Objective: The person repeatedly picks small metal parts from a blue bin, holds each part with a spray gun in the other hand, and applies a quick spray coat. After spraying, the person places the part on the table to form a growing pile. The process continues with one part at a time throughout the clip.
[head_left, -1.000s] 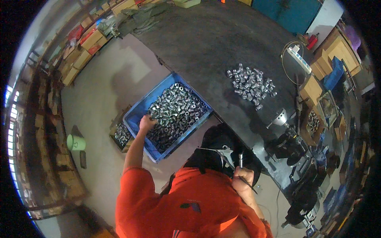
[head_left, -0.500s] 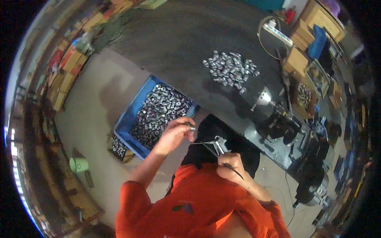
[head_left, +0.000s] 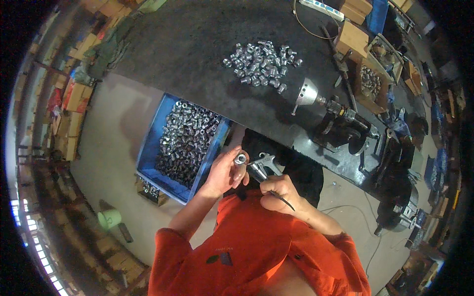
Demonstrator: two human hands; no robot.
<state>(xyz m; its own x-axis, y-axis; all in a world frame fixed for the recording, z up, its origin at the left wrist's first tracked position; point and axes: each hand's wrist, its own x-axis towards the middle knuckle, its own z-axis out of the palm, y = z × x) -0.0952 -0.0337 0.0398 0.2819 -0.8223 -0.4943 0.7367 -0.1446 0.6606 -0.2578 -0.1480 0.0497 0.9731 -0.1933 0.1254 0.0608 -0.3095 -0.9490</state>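
Note:
Held up in the fingers of my left hand is a small shiny metal fitting, its round open end facing up. My right hand is closed around a silver air blow gun with a black hose trailing from below the fist. The gun's front end is beside the left fingers; whether its thin nozzle touches the fitting cannot be made out. To the left, a blue plastic crate is filled with similar metal fittings.
A dark workbench bears a pile of metal fittings and, right of it, a machine with a silver cone-shaped head. Cardboard boxes and a white power strip are at the back right. A pale green bucket stands on the floor.
Both hands have come closer together; the fitting is now turned with its open end up, next to the blow gun. The view has shifted, so bench and crate appear slightly higher and leftward.

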